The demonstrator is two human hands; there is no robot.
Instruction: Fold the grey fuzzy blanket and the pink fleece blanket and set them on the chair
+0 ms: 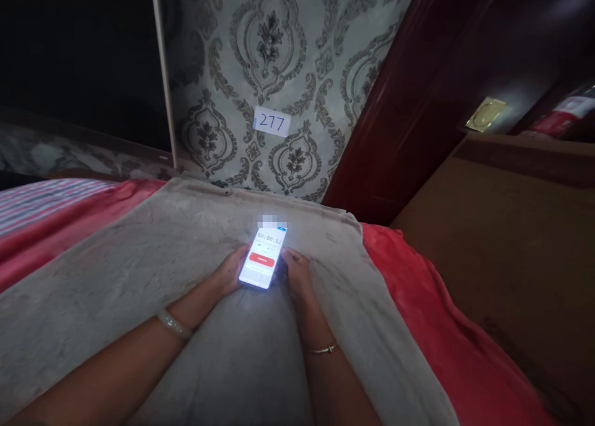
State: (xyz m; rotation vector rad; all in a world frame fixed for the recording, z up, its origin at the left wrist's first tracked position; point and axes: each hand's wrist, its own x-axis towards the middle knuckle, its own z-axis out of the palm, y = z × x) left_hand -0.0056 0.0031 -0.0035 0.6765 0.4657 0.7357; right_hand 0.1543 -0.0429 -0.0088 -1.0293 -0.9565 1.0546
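Observation:
A lit smartphone (263,257) is held between my two hands over the grey blanket (139,258). Its bright screen shows a timer at 00:00:02 and a red button. My left hand (231,268) is closed on the phone's left edge, with most of its fingers hidden behind it. On the other side, my right hand (296,270) grips the right edge, thumb and fingers bent close together. A pale bangle circles my left wrist, and a thin bracelet is on my right wrist.
A paper marked 277 (272,121) is stuck on the patterned wall (320,23). Red cloth (418,289) shows beside the blanket, with striped fabric (56,199) at left. A dark panel (79,60) stands at upper left, dark red woodwork (372,159) at right.

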